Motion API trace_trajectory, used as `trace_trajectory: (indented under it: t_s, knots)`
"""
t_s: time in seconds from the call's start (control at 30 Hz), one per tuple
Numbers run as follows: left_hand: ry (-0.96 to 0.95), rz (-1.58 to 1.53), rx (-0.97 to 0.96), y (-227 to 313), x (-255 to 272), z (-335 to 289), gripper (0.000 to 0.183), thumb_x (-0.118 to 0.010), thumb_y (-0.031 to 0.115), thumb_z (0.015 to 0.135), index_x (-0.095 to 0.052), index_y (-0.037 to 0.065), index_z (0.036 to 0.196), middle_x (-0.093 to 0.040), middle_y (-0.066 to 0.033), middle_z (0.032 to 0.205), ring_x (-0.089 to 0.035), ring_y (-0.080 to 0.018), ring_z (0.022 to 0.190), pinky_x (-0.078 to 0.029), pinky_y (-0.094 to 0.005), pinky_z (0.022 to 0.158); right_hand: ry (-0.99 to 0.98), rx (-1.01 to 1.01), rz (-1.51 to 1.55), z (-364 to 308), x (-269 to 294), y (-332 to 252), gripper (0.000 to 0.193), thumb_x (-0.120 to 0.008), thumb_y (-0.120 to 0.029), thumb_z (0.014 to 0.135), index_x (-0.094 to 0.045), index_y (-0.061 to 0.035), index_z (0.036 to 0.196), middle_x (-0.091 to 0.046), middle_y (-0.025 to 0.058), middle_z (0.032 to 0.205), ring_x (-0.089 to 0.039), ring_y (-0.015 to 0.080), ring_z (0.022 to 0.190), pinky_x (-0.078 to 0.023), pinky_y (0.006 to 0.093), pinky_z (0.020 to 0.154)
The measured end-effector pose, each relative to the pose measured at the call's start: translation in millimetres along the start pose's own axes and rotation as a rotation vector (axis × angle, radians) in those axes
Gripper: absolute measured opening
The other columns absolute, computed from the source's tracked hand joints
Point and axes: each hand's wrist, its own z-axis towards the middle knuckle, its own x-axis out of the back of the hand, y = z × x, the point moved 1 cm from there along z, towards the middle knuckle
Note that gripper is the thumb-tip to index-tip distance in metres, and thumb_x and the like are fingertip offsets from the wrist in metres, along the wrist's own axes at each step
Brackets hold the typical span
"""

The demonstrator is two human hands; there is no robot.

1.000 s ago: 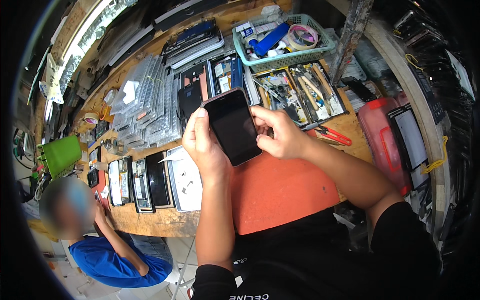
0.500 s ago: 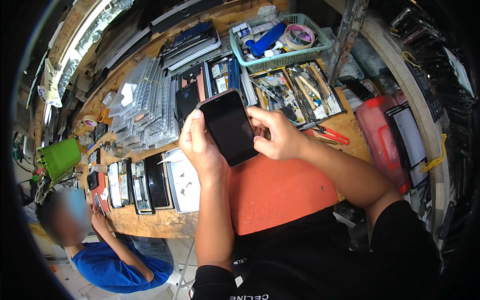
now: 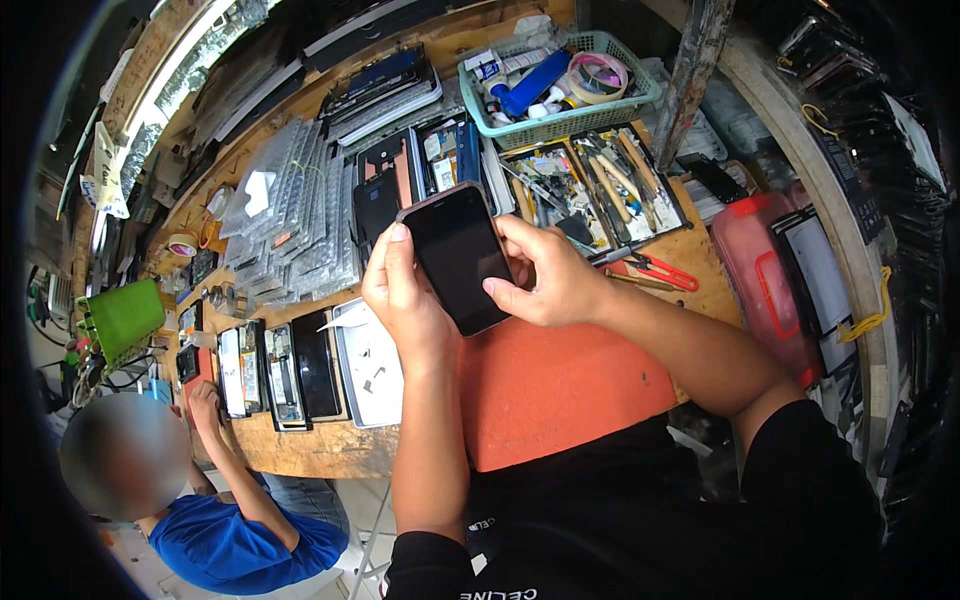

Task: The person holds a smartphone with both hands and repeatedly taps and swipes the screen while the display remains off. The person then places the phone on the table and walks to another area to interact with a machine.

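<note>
A smartphone (image 3: 455,265) with a dark screen is held up in both hands above an orange-red mat (image 3: 565,395). My left hand (image 3: 408,295) grips its left edge, the thumb lying along the side near the upper corner. From the right, my right hand (image 3: 548,268) closes round the other edge, and its thumb rests on the lower right of the screen. The fingers behind the phone are partly hidden. Beyond the phone lie a black phone back (image 3: 378,195) and an open tray of hand tools (image 3: 625,190).
A green basket (image 3: 560,125) of tape and bottles stands at the back. Red-handled pliers (image 3: 660,272) lie right of my hands. Bubble-wrap sleeves (image 3: 290,215), opened phones (image 3: 285,375) and a white tray (image 3: 372,400) are left. A person in a blue shirt (image 3: 245,540) sits at far left.
My right thumb has moved from the phone's right edge onto its screen. The phone has barely shifted. At far left, the other person's head and hand have moved.
</note>
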Motion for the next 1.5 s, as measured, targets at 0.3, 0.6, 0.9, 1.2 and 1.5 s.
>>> trace_trajectory:
  t_s: [0.3, 0.6, 0.9, 1.2, 1.5]
  knots:
    - [-0.001, -0.012, -0.011, -5, 0, -1, 0.025, -0.055, 0.019, 0.107, -0.068, -0.002, 0.105, -0.071, -0.0053, 0.098, -0.065, -0.0101, 0.088, -0.053, -0.0247, 0.081, -0.002, -0.048, -0.017, -1, 0, -3, 0.033, -0.074, -0.008, 0.084, -0.054, 0.0006, 0.108, -0.074, 0.0156, 0.087, -0.072, 0.0199, 0.075, -0.054, 0.0339, 0.066]
    - [-0.014, -0.019, -0.014, -7, 1, 0, 0.025, -0.054, 0.017, 0.108, -0.068, -0.002, 0.104, -0.07, -0.0055, 0.101, -0.064, -0.0092, 0.091, -0.052, -0.0248, 0.084, -0.006, -0.069, -0.011, -1, 1, -6, 0.037, -0.075, -0.007, 0.084, -0.055, 0.0018, 0.114, -0.076, 0.0164, 0.093, -0.074, 0.021, 0.082, -0.057, 0.0328, 0.073]
    - [-0.015, -0.026, -0.001, -6, 1, -1, 0.025, -0.053, 0.018, 0.108, -0.068, -0.002, 0.105, -0.071, -0.006, 0.1, -0.065, -0.0104, 0.09, -0.053, -0.0256, 0.083, -0.01, -0.052, -0.023, -1, 1, -4, 0.038, -0.075, -0.008, 0.084, -0.055, 0.002, 0.115, -0.076, 0.0169, 0.093, -0.076, 0.0231, 0.085, -0.058, 0.0341, 0.075]
    - [-0.004, -0.024, -0.011, -6, -1, -1, 0.026, -0.054, 0.019, 0.107, -0.068, -0.003, 0.106, -0.072, -0.0075, 0.099, -0.067, -0.0119, 0.088, -0.054, -0.0261, 0.081, 0.013, -0.031, -0.04, -2, 0, -1, 0.038, -0.075, -0.01, 0.083, -0.056, 0.0009, 0.114, -0.076, 0.0167, 0.09, -0.075, 0.0258, 0.08, -0.055, 0.0352, 0.071]
    - [-0.008, -0.025, -0.019, -4, 1, 1, 0.025, -0.054, 0.018, 0.107, -0.069, -0.003, 0.107, -0.072, -0.0071, 0.098, -0.067, -0.0111, 0.087, -0.054, -0.025, 0.08, 0.015, -0.009, 0.005, -1, 0, -1, 0.031, -0.071, -0.007, 0.082, -0.054, -0.0008, 0.107, -0.067, 0.0079, 0.075, -0.061, 0.014, 0.062, -0.048, 0.0314, 0.057]
